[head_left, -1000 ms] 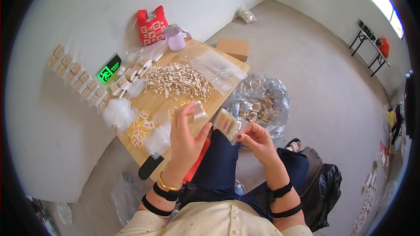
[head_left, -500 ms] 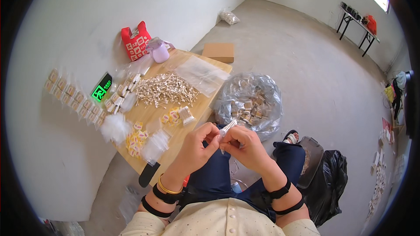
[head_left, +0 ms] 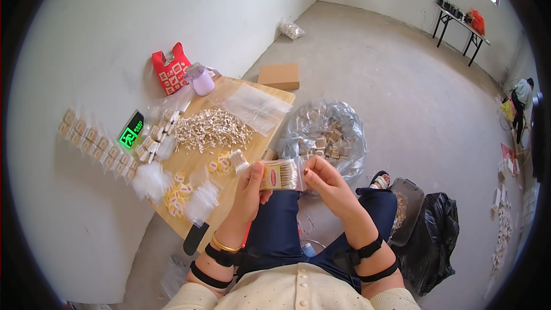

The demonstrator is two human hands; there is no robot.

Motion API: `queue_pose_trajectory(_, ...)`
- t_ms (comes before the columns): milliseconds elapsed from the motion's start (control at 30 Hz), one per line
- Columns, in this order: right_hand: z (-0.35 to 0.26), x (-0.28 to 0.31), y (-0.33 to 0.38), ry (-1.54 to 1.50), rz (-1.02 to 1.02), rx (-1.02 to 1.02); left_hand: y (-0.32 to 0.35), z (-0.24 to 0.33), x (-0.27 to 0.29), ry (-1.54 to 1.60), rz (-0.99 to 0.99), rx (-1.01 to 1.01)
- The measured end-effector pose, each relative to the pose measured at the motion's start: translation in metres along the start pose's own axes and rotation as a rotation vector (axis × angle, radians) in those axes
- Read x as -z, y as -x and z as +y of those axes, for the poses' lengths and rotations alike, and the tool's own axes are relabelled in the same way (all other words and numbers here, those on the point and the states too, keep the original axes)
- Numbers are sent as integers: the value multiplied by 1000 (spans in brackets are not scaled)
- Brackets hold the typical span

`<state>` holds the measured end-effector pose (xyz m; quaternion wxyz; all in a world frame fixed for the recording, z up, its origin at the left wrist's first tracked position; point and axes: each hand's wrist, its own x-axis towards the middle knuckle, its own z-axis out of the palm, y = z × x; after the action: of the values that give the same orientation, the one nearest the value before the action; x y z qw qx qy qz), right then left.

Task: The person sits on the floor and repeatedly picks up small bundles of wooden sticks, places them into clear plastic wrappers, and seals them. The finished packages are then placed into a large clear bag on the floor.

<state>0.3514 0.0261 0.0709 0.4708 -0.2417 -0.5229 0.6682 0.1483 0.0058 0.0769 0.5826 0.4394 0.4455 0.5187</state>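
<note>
Packet now face-on, left end hidden

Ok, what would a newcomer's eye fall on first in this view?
Probably the heap of loose cotton swabs on the wooden table. Next, the bright green sign by the wall, left of the heap, and the clear pack of swabs near the centre, held in the left hand, the right hand pinching its end.
</note>
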Motion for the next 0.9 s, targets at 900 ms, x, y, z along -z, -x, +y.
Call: queue_pose_trajectory(900,0,-41,-19,508,570,297,-20,8,-40,-485,259,-466)
